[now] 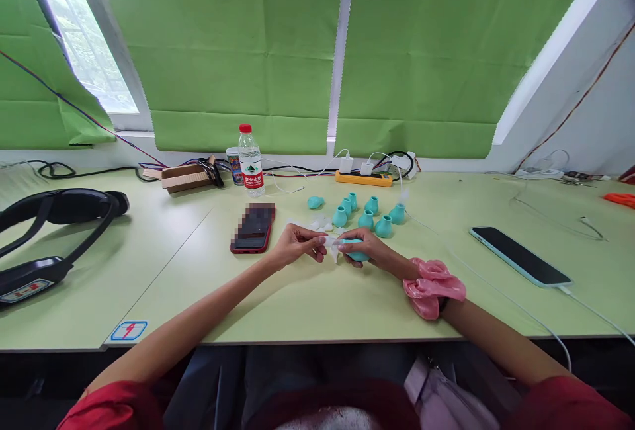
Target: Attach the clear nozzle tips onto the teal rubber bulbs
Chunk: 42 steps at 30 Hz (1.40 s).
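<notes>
Holding teal bulb (356,255) in right hand (366,247), fingers curled round it, over table (278,304) | left hand (297,243) pinching thin white piece (330,241) beside bulb's neck | probably light, rubbery, squeezable; best gripped by round belly | bottle (249,150), red label (253,180): Chinese characters, 农夫山 readable | sticker (129,331): red "9"

I count nine teal bulb-shaped pieces (366,219): eight on the worktop (317,311) and one in my right grip (368,246). I also count two phones (520,257), one bottle (251,164), one cup (235,165), one orange power strip (364,179), one cardboard box (186,180) and one black headset (74,206).
</notes>
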{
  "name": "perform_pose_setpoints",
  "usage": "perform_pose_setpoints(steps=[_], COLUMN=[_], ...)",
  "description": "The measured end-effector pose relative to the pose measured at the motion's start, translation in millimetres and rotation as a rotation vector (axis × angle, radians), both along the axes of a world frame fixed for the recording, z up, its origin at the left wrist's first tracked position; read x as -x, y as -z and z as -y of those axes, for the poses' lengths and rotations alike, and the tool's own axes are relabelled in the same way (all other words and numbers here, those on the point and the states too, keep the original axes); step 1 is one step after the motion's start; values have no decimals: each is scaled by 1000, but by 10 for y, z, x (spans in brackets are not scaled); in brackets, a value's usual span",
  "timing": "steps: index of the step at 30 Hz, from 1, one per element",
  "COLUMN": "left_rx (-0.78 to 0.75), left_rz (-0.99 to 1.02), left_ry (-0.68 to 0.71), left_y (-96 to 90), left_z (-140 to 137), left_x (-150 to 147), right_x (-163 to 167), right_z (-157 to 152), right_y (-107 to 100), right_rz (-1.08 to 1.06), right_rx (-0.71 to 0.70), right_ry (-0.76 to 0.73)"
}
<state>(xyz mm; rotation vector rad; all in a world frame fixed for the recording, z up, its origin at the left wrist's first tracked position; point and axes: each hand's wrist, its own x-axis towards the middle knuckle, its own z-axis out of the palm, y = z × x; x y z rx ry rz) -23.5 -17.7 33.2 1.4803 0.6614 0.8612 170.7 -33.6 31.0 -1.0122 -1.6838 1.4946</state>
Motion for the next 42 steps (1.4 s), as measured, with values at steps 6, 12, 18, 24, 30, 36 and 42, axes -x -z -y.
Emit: perform_pose_setpoints(steps=[6, 12, 18, 24, 30, 36, 42], left_rx=[-2, -113, -875, -1121, -1044, -1028, -1087], left_rz=[-4, -25, -569, -1035, -1195, -1213, -1216], left_ry=[-19, 19, -248, -371, -318, -206, -200], left_y=[-28, -14, 22, -14, 29, 84, 140], left_z=[-17, 27, -52, -98, -113, -124, -110], left_x=[2, -19, 65, 99, 95, 75, 43], right_x=[-7, -86, -364, -746, -933, -971, -989], right_z=[19, -39, -172, -388, -550, -614, -651], right_y=[-45, -79, -220, -220, -90, -24, 35], right_rz=[38, 271, 307, 417, 559, 632, 516], right_rx=[-141, -514, -854, -900, -613, -478, -520], right_ry=[-38, 93, 772, 1271, 1318, 1291, 1223])
